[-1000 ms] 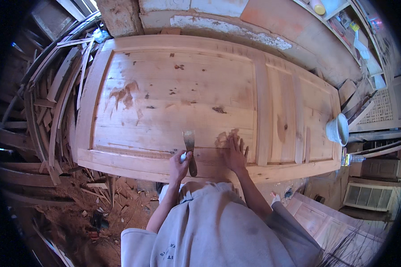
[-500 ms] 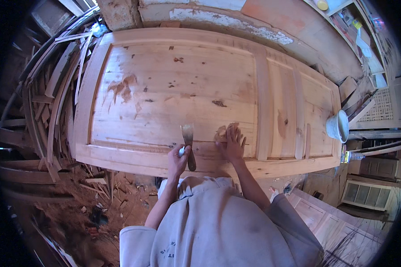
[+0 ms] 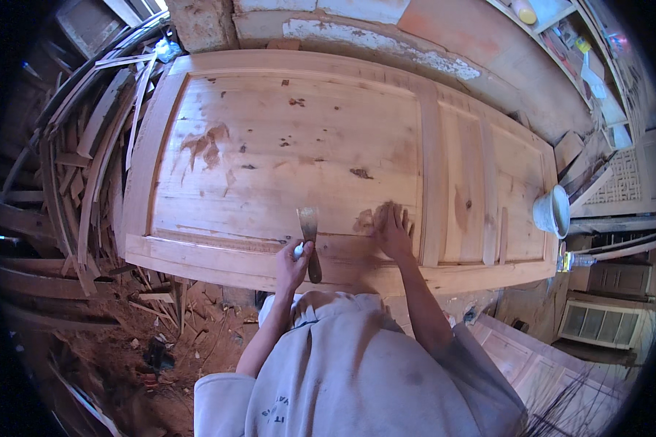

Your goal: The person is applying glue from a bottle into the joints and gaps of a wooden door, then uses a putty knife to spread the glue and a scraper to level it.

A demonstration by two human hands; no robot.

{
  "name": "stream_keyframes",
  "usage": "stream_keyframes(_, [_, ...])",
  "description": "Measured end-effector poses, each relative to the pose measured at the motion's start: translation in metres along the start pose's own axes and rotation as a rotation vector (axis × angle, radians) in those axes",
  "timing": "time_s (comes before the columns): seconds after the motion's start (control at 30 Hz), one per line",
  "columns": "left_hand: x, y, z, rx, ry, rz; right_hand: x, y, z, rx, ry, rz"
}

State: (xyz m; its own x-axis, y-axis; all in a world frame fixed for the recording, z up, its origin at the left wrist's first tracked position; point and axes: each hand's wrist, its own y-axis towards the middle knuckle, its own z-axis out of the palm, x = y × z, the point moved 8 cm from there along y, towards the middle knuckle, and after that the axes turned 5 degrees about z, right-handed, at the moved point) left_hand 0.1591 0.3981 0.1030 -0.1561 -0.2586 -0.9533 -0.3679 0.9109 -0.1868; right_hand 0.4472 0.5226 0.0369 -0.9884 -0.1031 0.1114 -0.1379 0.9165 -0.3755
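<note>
A large pale wooden door [image 3: 248, 200] with recessed panels lies flat in front of me. My left hand [image 3: 291, 272] is closed around a putty knife [image 3: 309, 222] above the near rail, its broad blade pointing away from me and its dark handle toward me. A small white object [image 3: 299, 250] shows between the same fingers; I cannot make out its kind. My right hand [image 3: 395, 234] lies flat on the large panel, fingers stretched out. Beside its fingertips is a brown smeared patch [image 3: 364, 221]. Another brown smear [image 3: 208, 146] marks the panel's left side, with dark knots around.
A whitish bucket [image 3: 552, 211] is at the door's right end, with a clear bottle [image 3: 579, 260] below it. Wood offcuts [image 3: 95, 167] are piled along the left. A wall [image 3: 379, 47] runs behind the door. Another panelled door [image 3: 514, 349] lies at lower right.
My right hand has slid slightly right across the panel, uncovering more of the brown patch. The left hand keeps its hold on the putty knife, nearly still.
</note>
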Motion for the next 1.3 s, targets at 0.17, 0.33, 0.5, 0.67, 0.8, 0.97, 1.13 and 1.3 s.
stream_keyframes(0.17, [0.008, -0.001, 0.003, 0.0, 0.018, -0.004, 0.019, 0.014, 0.017, -0.001, -0.047, -0.006])
stream_keyframes(0.33, [0.009, -0.001, -0.005, -0.02, 0.028, -0.02, 0.017, -0.033, 0.002, 0.034, -0.043, 0.029])
stream_keyframes(0.5, [0.017, 0.004, -0.004, -0.063, -0.03, -0.03, 0.015, -0.033, 0.011, -0.07, 0.054, 0.085])
stream_keyframes(0.67, [0.015, 0.004, 0.006, -0.006, -0.012, -0.005, 0.03, -0.018, 0.019, -0.009, -0.121, 0.042])
stream_keyframes(0.8, [0.01, -0.002, -0.001, -0.021, -0.01, -0.01, 0.027, -0.041, 0.007, 0.043, -0.066, 0.066])
stream_keyframes(0.97, [0.016, 0.0, -0.001, -0.043, -0.126, -0.017, 0.032, -0.026, 0.018, -0.135, -0.024, 0.038])
stream_keyframes(1.13, [0.009, -0.007, -0.013, -0.038, -0.039, -0.012, 0.057, -0.027, 0.012, -0.056, -0.074, 0.019])
stream_keyframes(1.3, [0.01, -0.007, -0.015, -0.047, -0.102, -0.043, 0.044, -0.005, 0.003, -0.229, 0.144, -0.082])
